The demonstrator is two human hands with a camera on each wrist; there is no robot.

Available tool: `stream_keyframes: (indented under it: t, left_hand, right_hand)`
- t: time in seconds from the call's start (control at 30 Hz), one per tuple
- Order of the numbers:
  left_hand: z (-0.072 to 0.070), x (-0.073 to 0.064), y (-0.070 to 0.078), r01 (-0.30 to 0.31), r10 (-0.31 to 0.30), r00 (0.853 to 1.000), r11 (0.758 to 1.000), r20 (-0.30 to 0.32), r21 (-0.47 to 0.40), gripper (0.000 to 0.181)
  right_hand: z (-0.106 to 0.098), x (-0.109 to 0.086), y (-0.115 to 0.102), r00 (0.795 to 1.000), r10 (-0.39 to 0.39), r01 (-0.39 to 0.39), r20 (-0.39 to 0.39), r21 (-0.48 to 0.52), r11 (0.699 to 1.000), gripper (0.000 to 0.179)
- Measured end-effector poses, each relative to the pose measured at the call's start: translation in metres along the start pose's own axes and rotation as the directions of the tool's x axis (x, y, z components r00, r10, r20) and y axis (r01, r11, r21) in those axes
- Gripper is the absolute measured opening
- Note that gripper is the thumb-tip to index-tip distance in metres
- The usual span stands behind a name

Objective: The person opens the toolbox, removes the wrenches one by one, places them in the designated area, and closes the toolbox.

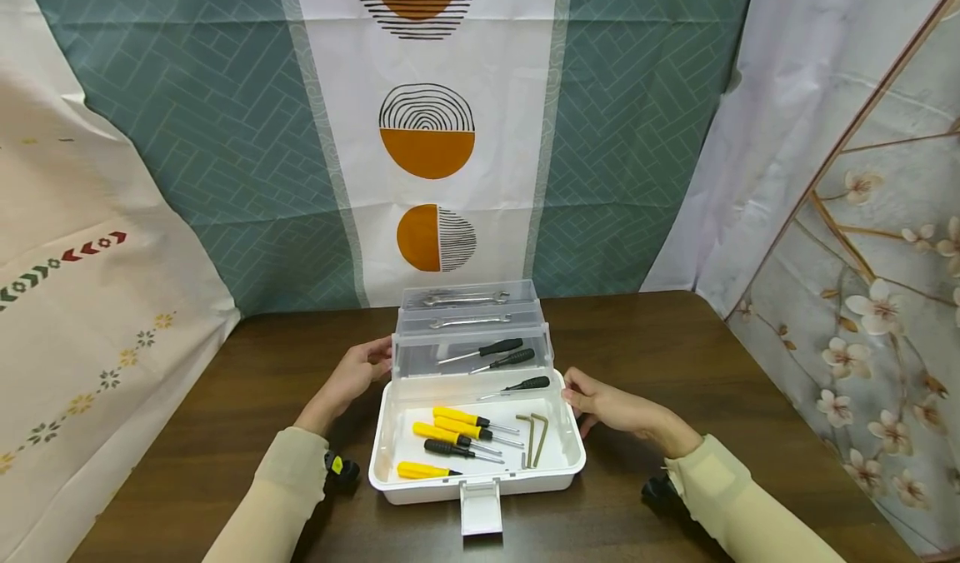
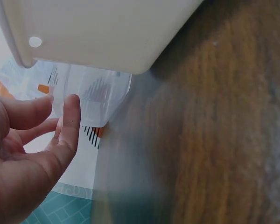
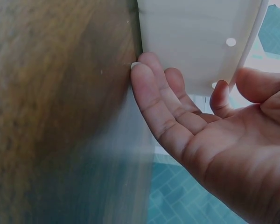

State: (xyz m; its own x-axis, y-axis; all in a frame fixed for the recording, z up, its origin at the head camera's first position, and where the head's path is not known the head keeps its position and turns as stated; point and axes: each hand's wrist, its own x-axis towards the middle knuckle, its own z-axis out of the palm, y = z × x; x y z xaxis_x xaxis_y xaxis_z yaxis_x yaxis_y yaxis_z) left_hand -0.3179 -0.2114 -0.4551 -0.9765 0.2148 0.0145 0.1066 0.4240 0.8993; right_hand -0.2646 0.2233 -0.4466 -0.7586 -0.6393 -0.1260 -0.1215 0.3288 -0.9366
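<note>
At lower centre of the frame, the white toolbox (image 1: 416, 491) lies open, long axis running left to right. Right hand (image 1: 617, 405), at its right end, is nearer: fingers along the outer wall (image 3: 191, 32), thumb at the rim; I cannot tell whether it grips. Left hand (image 1: 358, 374), thumb and fingers parted, is beside the clear trays (image 1: 420, 355). Tabletop (image 1: 697, 363) extends both sides; curtain (image 1: 630, 171) stands close behind.
</note>
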Motion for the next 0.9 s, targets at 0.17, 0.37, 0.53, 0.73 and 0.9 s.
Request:
stream_keyframes:
  t: [0.17,0.37,0.53,0.73,0.9]
  left_hand:
    - [0.0019,-0.0010,-0.0015,-0.011,0.010,1.000,0.999,-0.016,-0.034,0.051]
    - [0.0019,-0.0028,-0.0040,-0.011,0.010,1.000,0.999,-0.024,-0.045,0.050]
    - [0.0017,-0.0043,-0.0018,-0.008,0.008,1.000,1.000,-0.019,-0.029,0.049]
    - [0.0014,-0.0072,0.0005,-0.005,0.004,1.000,1.000,-0.016,-0.025,0.050]
    - [-0.0005,-0.0096,0.0000,0.009,-0.009,1.000,1.000,-0.023,-0.009,0.050]
  right_hand:
    - [-0.0025,-0.0005,0.0019,1.000,0.007,-0.007,-0.004,-0.005,1.000,0.016]
    - [-0.0043,-0.0003,0.0018,1.000,0.008,-0.008,0.000,-0.003,1.000,0.020]
    - [-0.0049,-0.0009,0.0004,1.000,0.016,-0.016,-0.006,-0.002,1.000,0.021]
    - [-0.0045,-0.0011,-0.0002,1.000,0.013,-0.013,0.007,0.001,1.000,0.021]
    - [-0.0036,-0.0007,-0.0004,1.000,0.009,-0.009,0.008,-0.004,1.000,0.021]
